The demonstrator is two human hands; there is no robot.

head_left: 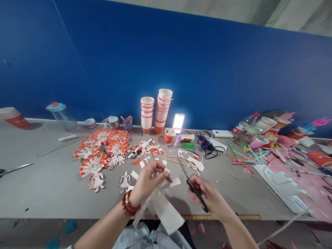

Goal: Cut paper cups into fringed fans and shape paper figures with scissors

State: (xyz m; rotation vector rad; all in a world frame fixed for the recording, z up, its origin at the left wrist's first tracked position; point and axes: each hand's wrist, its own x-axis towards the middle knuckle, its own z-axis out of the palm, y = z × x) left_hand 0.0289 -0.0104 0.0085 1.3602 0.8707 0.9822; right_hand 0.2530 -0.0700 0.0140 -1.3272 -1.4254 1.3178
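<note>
My left hand (153, 176), with red bead bracelets at its wrist, is closed in a pinch around a small piece of white paper (167, 169). Below that hand, a wide strip of white paper (168, 212) reaches past the table edge; whether the fingers also hold it is hidden. My right hand (201, 193) grips black-handled scissors (193, 189), their blades pointing away toward the wall. More white paper scraps lie around my left hand. To its left rests a small paper dress-shaped figure (125, 181), beside a heap of orange-and-white paper figures (103, 148).
Two stacks of paper cups (163, 110) stand against the blue partition (166, 58). Orange and white offcuts (150, 149) lie before them. A blue glue gun (203, 141) with a black cord sits right of centre. Bottles, cups and coloured pipe cleaners (251, 154) crowd the right side.
</note>
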